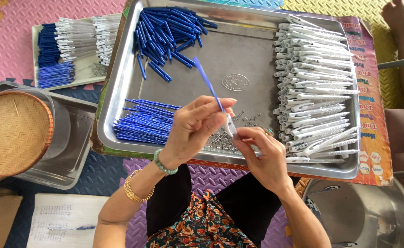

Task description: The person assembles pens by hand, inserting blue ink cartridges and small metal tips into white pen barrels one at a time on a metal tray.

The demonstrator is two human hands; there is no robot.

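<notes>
Hands meet over the near edge of a metal tray (119, 82); the left hand (193, 126) pinches a thin blue refill (207, 82), its grip pressed together on the lower end; the refill's long axis slants from lower right up to upper left, tip pointing away; the right hand (262, 154) pinches a white pen barrel (230, 126) that meets the refill's lower end; blue caps (165, 32), blue refills (142, 121), small springs (222, 142) and white barrels (317, 87) lie in the tray.
</notes>
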